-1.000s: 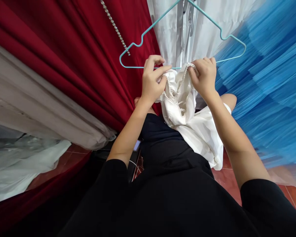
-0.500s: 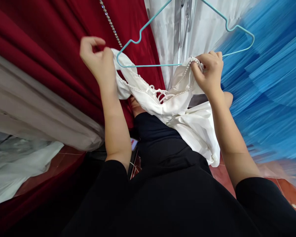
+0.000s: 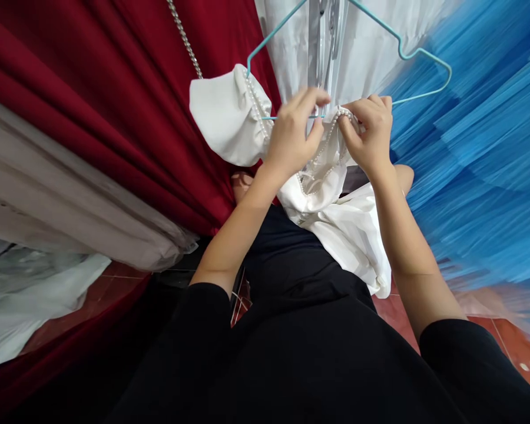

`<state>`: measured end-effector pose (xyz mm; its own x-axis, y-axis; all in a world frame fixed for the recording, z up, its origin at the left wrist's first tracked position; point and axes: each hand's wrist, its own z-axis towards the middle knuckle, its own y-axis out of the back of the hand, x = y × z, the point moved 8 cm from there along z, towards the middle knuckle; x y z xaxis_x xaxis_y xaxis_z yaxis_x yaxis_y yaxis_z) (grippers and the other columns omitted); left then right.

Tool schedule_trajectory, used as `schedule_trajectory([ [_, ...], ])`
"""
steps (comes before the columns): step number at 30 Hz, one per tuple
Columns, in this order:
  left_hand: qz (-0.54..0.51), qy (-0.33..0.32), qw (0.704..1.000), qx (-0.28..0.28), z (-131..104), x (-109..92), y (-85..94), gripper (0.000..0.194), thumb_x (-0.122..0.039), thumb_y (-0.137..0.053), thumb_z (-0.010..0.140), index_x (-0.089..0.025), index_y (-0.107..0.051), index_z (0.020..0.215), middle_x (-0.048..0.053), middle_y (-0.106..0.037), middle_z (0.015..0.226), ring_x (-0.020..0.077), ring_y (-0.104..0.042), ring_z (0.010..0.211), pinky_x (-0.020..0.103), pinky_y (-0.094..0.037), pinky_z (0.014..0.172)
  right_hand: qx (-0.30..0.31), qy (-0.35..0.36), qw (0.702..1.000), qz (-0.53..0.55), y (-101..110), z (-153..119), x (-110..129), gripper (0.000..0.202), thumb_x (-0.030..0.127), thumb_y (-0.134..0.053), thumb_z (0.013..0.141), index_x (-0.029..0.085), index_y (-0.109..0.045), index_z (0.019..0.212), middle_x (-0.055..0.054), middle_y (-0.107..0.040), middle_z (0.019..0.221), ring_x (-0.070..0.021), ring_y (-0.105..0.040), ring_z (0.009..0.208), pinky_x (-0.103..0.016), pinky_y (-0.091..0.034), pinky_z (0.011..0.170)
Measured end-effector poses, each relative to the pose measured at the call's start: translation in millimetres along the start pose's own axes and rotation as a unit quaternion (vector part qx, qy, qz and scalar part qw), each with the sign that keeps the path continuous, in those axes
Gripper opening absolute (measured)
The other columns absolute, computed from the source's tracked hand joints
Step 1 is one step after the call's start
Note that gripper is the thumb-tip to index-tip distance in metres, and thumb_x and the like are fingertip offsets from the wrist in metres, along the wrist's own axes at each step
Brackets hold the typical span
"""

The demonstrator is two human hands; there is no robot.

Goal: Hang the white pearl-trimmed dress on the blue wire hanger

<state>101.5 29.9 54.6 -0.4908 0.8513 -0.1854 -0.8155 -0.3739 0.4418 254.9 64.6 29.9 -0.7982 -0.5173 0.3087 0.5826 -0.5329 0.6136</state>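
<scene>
White garment (image 3: 353, 232) — left side over hanger's (image 3: 400, 47) end | left hand (image 3: 294, 135): fingers parted, seems empty | right hand (image 3: 371, 129): pinches pearl edge (image 3: 333, 126) | step, I judge: hanging, half done — next calls for covering bare right end

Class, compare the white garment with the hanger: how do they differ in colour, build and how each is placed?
Colour: the white garment is white; the hanger is pale blue.
Build: the garment is soft, folded cloth edged with pearl-like beads; the hanger is a thin, plain frame.
Placement: the garment is pinched by the right hand; the hanger has one end covered by the garment, the other bare.
Shared: hands partly hide both.
</scene>
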Motion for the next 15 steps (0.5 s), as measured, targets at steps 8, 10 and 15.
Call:
schedule_trajectory([
  [8, -0.074, 0.079, 0.993, 0.051, -16.7, 38.5, -5.0, 0.02, -0.017, -0.048, 0.102, -0.025, -0.066, 0.097, 0.004, -0.065, 0.094, 0.0259, -0.065, 0.097, 0.043, -0.048, 0.094, -0.264, -0.013, 0.964, 0.005, 51.9, -40.0, -33.7, 0.02, 0.022, -0.043, 0.09, 0.028, -0.06, 0.099, -0.013, -0.056, 0.113, -0.0321, -0.05, 0.107, -0.049, -0.038, 0.086],
  [10, -0.09, 0.106, 0.988, 0.064, -18.5, 42.2, 2.0, 0.017, -0.018, -0.053, 0.099, -0.024, -0.068, 0.096, 0.005, -0.067, 0.095, 0.0275, -0.066, 0.098, 0.044, -0.049, 0.096, -0.346, -0.08, 0.935, 0.007, 76.2, -43.0, -58.2, 0.018, 0.012, -0.042, 0.083, 0.025, -0.053, 0.09, -0.014, -0.053, 0.099, -0.0283, -0.051, 0.088, -0.041, -0.038, 0.073],
  [15, -0.126, 0.146, 0.979, 0.061, -22.4, 44.7, -0.3, 0.016, -0.014, -0.061, 0.094, -0.025, -0.071, 0.098, 0.005, -0.069, 0.096, 0.0286, -0.067, 0.099, 0.043, -0.05, 0.098, -0.358, -0.05, 0.932, 0.005, 124.2, 1.8, -68.1, 0.028, -0.002, -0.039, 0.065, 0.025, -0.032, 0.072, -0.005, -0.048, 0.08, -0.0172, -0.044, 0.069, -0.029, -0.025, 0.054],
])
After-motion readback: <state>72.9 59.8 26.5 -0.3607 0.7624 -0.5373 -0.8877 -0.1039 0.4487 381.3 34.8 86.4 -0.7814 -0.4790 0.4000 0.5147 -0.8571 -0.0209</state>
